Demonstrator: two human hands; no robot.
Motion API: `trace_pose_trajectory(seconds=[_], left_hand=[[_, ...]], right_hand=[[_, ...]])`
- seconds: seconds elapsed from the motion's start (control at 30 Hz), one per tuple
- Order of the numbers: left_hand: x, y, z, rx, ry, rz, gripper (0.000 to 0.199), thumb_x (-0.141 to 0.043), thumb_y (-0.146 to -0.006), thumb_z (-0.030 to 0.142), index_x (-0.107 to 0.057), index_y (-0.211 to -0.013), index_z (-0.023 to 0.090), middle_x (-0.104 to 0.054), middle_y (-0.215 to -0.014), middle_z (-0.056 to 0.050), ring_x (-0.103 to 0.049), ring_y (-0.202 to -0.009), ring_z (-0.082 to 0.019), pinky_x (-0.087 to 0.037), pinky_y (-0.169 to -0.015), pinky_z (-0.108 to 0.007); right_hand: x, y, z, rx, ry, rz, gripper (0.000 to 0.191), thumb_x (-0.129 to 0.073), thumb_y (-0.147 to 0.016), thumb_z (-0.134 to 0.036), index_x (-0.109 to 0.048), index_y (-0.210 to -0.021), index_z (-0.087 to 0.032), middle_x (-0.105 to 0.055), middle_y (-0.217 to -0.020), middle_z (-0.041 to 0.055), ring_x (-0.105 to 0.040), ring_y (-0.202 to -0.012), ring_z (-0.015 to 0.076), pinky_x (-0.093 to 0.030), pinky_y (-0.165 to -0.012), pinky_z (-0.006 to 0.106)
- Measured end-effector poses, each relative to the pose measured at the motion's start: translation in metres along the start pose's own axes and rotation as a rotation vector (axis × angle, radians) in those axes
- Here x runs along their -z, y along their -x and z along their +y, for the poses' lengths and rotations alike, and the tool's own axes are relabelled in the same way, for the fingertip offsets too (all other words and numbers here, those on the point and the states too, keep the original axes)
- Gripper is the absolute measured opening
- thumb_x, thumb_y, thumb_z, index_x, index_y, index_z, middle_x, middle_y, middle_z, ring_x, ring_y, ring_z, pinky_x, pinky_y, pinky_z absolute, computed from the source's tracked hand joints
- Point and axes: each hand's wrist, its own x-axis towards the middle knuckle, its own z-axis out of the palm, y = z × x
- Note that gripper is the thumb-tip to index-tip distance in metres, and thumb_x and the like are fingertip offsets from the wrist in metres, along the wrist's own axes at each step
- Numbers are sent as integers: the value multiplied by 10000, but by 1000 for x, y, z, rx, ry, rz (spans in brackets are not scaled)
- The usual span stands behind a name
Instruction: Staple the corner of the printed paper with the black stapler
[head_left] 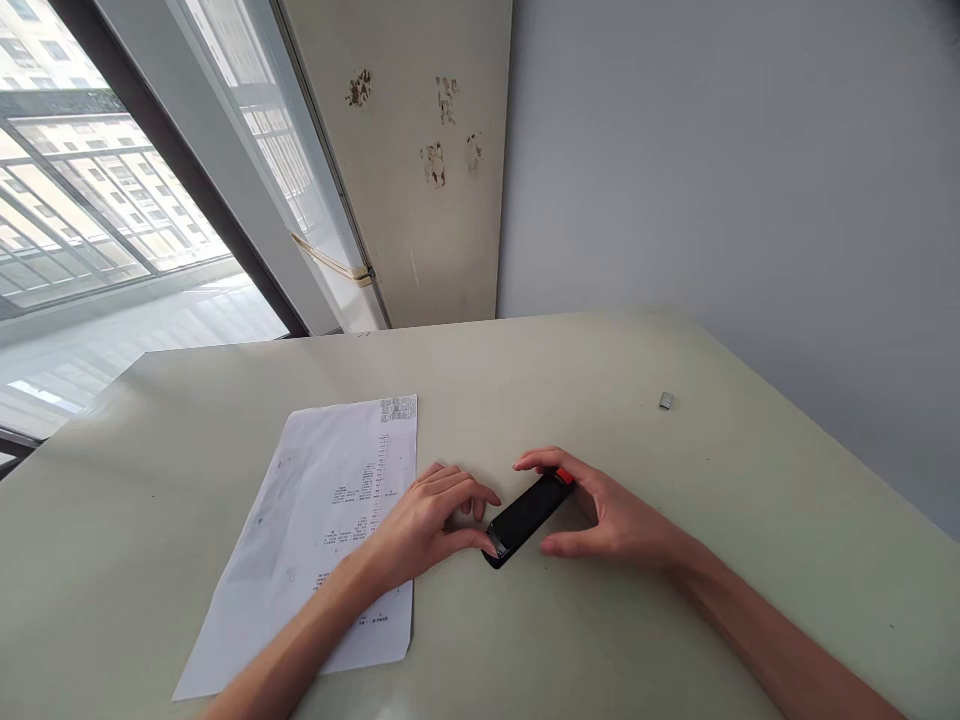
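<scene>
A black stapler (527,515) with a red end lies aslant on the table between my hands, its metal-tipped end toward the lower left. My left hand (439,515) rests partly over the paper's right edge. Its thumb tip touches the stapler's metal end, while the curled fingers stay apart from the thumb. Around the red end curves my right hand (600,515), thumb and fingers wide apart. Whether its palm presses on that end I cannot tell. Left of the stapler is a printed sheet of paper (300,500), partly covered by my left forearm.
A small silvery piece (666,400), perhaps a strip of staples, lies farther back on the pale table (750,480). Behind the table stand a grey wall (712,150) and a beige panel (405,230) with brown marks. A window (97,190) is at the left.
</scene>
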Motion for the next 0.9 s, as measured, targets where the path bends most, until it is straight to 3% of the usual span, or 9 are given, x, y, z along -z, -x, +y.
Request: trace_pose_trajectory(seconds=[0.13,0.33,0.5,0.63,0.67,0.73,0.8,0.9], left_hand=[[0,0,-3,-18,-27,-13,342,-692,-946,574,-701,-1088,263,-668,-868,-7,-625,-826,-186,-453,-854,-344],[2,-1,-6,-14,-18,3,353,-616,-996,580,-704,-997,238,-657,-837,-18,-605,-808,-189,-459,-843,-349],[1,-3,0,6,2,-10,362,-700,-935,591,-720,-1050,249,-661,-832,-16,-623,-816,-194,-479,-850,-350],[21,-1,-2,71,120,-87,328,-750,-916,541,-721,-1114,281,-748,-989,-25,-679,-933,-208,-529,-855,-339],[31,1,-8,105,136,-64,306,-722,-940,530,-720,-1120,282,-761,-1051,-30,-695,-950,-207,-541,-861,-340],[54,8,-27,176,42,117,293,-639,-986,526,-725,-1116,278,-761,-1141,-41,-699,-1052,-230,-537,-957,-379],[79,21,-54,290,-150,338,355,-595,-979,567,-716,-1151,281,-738,-1246,-51,-659,-1179,-277,-518,-1011,-428],[109,48,-98,428,-391,504,442,-496,-978,590,-682,-1186,248,-691,-1351,-87,-534,-1351,-338,-415,-1142,-514]], right_hand=[[-4,2,-2,1,-32,-8,709,-825,-796,-383,-529,-1440,-363,-536,-1500,48,-528,-1353,310,-479,-1123,447],[-5,4,-2,-21,-73,-7,719,-831,-798,-376,-522,-1447,-372,-554,-1478,54,-538,-1338,303,-451,-1150,474],[-5,-1,2,-34,-63,63,571,-817,-821,-380,-609,-1352,-341,-629,-1386,59,-614,-1197,270,-514,-1057,439],[-4,-7,5,30,15,108,380,-823,-823,-424,-692,-1160,-306,-711,-1198,44,-646,-1026,243,-546,-948,408],[-3,-7,5,40,20,113,343,-821,-826,-437,-702,-1118,-302,-723,-1147,37,-648,-987,237,-551,-918,401],[-1,-8,5,49,30,125,298,-818,-829,-457,-713,-1059,-299,-729,-1056,26,-647,-935,231,-553,-868,388],[0,-8,6,56,48,147,284,-821,-827,-473,-718,-1029,-301,-722,-995,16,-642,-907,227,-546,-836,376],[0,-9,10,66,67,193,283,-815,-833,-498,-722,-1016,-304,-721,-975,9,-640,-901,221,-536,-823,360]])
